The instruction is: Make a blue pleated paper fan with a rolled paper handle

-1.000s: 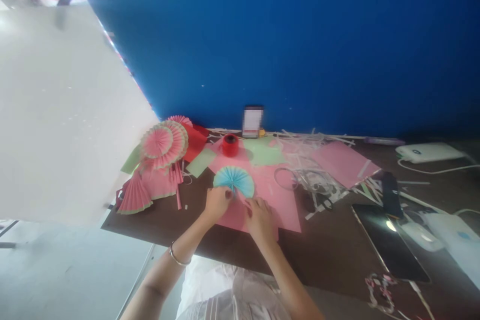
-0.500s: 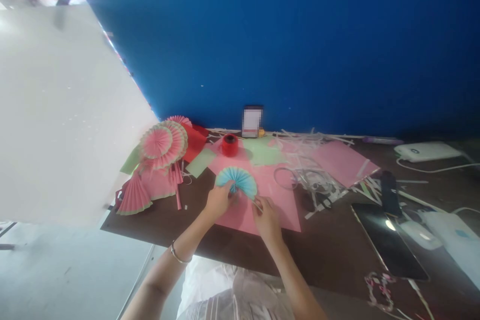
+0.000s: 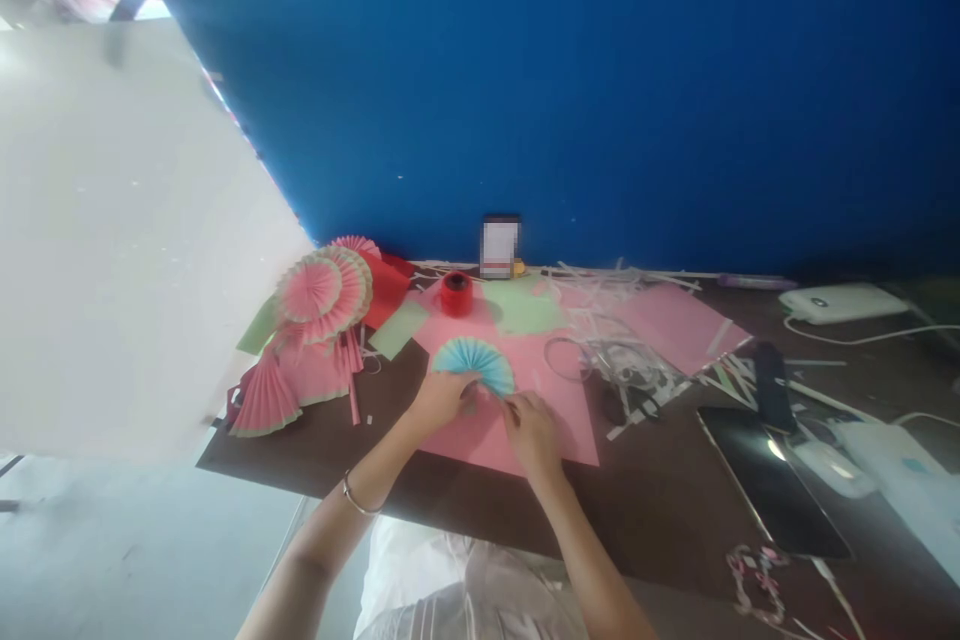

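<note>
A light blue pleated paper fan (image 3: 474,358) is spread in a half circle above a large pink paper sheet (image 3: 555,420). My left hand (image 3: 444,398) is closed on the fan's lower left part, thumb toward the middle of the folds. At the fan's right end, the fingertips of my right hand (image 3: 531,425) are pinched against its edge. Any small strip between those fingers is too fine to make out. Behind the fan, a red roll of tape (image 3: 456,294) rests on the pink sheet.
Pink pleated fans and rosettes (image 3: 309,288) are piled at the left beside red paper (image 3: 386,285). Green paper (image 3: 525,308) lies behind. White paper strips (image 3: 637,360) and scissors (image 3: 574,360) clutter the right, then a black tablet (image 3: 772,480) and a mouse (image 3: 836,468).
My right hand has come slightly closer to the fan's right edge, and the thin pale strip seen at its fingers no longer shows. My left thumb sits lower on the fan.
</note>
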